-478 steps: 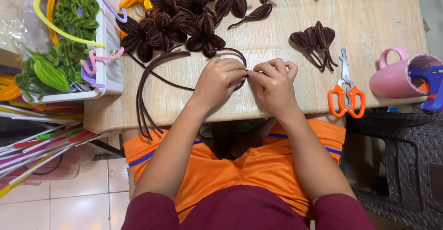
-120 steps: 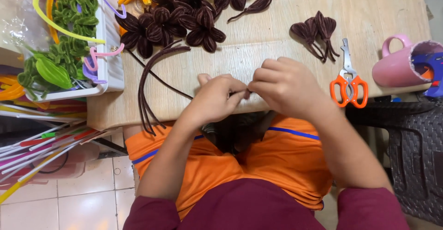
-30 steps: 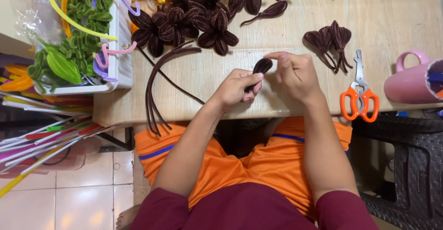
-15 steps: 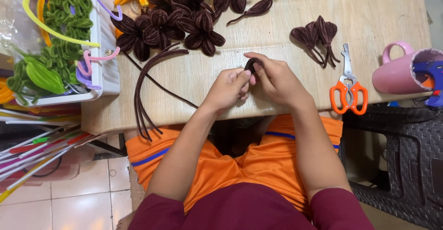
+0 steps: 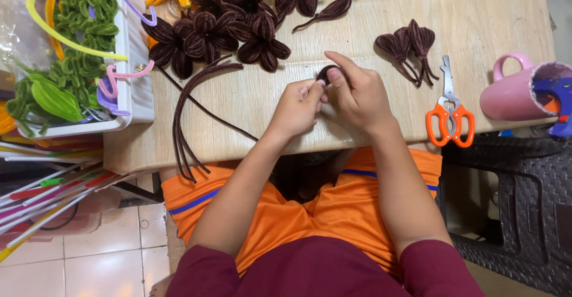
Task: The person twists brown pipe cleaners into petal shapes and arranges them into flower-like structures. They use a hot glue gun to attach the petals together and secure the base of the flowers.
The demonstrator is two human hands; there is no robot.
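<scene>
Both the left hand (image 5: pixel 296 107) and right hand (image 5: pixel 357 94) pinch fingers tight on a small brown pipe-cleaner loop (image 5: pixel 326 72) above the table's (image 5: pixel 250 118) near edge, where slackened grip could let it spring open.

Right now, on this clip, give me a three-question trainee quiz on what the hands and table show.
1. True or false: the orange-handled scissors lie on the table, touched by neither hand.
2. What do the left hand and right hand pinch between them? A) a green leaf B) a dark brown pipe-cleaner loop C) the pink mug
3. Fill in: the bundle of loose brown pipe cleaners lies on the person's ____ side, hanging over the table edge.

Key: 1 true; 2 B; 3 left.
</scene>
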